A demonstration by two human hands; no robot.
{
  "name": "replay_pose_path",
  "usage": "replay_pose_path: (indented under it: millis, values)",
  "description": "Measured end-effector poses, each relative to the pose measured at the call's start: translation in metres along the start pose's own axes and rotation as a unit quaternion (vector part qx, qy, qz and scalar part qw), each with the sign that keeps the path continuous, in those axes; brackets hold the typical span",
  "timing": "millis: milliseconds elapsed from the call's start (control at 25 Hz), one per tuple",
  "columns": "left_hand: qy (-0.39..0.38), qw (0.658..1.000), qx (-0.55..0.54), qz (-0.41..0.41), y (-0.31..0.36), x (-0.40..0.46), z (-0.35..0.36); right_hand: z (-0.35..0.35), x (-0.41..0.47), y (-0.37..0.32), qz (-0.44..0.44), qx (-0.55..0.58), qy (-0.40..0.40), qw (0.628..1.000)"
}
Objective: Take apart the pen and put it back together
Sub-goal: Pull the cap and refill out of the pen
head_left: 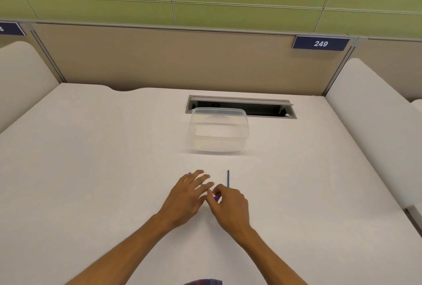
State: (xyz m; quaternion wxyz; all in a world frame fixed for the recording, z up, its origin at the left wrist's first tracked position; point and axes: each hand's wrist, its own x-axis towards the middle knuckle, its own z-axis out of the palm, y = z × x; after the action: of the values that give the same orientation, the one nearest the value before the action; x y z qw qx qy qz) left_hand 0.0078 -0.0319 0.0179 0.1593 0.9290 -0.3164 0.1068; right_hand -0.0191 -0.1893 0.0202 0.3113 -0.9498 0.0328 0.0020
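Note:
A thin blue ink refill [228, 178] lies on the white table [91, 170], pointing away from me, just beyond my right hand. My right hand [228, 207] pinches a small purple pen piece [215, 198] between thumb and fingers. My left hand [187, 195] lies beside it, fingers spread and touching the right hand's fingertips. A bit of purple [190, 173] shows at the far edge of the left fingers; the pen body there is mostly hidden and blurred.
A clear plastic container [218, 131] stands beyond the hands at mid-table. Behind it is an open cable slot [242, 106] in the desk. Beige partition walls with a "249" sign [320, 43] close the back and sides.

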Motion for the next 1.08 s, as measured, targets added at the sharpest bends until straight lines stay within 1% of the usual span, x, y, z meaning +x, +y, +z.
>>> replay_pose_path:
  millis: [80, 160, 280, 360, 480, 560, 760, 920, 1080]
  values:
    - [0.013, 1.000, 0.006, 0.012, 0.002, 0.005, -0.003, -0.007, -0.002, 0.000, 0.005, 0.048, 0.000, 0.999]
    - [0.024, 1.000, -0.002, 0.014, 0.002, 0.008, -0.007, -0.013, -0.003, 0.000, 0.015, 0.134, -0.012, 0.991]
    - [0.034, 0.999, -0.035, -0.010, 0.005, 0.012, -0.016, -0.021, -0.002, 0.004, 0.034, 0.275, -0.012, 0.961]
    - [0.028, 0.998, -0.052, -0.027, 0.010, 0.014, -0.022, -0.024, 0.001, 0.007, 0.042, 0.326, -0.001, 0.945]
    - [0.038, 0.999, -0.030, -0.007, 0.021, 0.017, -0.031, -0.028, 0.005, 0.005, 0.060, 0.343, 0.003, 0.937]
    - [0.047, 0.999, -0.013, 0.001, 0.025, 0.019, -0.035, -0.030, 0.010, 0.002, 0.092, 0.347, 0.006, 0.933]
    - [0.069, 0.998, 0.015, -0.004, 0.032, 0.022, -0.041, -0.033, 0.020, -0.007, 0.159, 0.320, 0.017, 0.934]
    - [0.078, 0.997, 0.018, -0.016, 0.034, 0.021, -0.045, -0.034, 0.020, -0.015, 0.174, 0.321, 0.036, 0.930]
    - [0.088, 0.995, 0.036, -0.006, 0.032, 0.021, -0.050, -0.035, 0.019, -0.017, 0.172, 0.344, 0.022, 0.923]
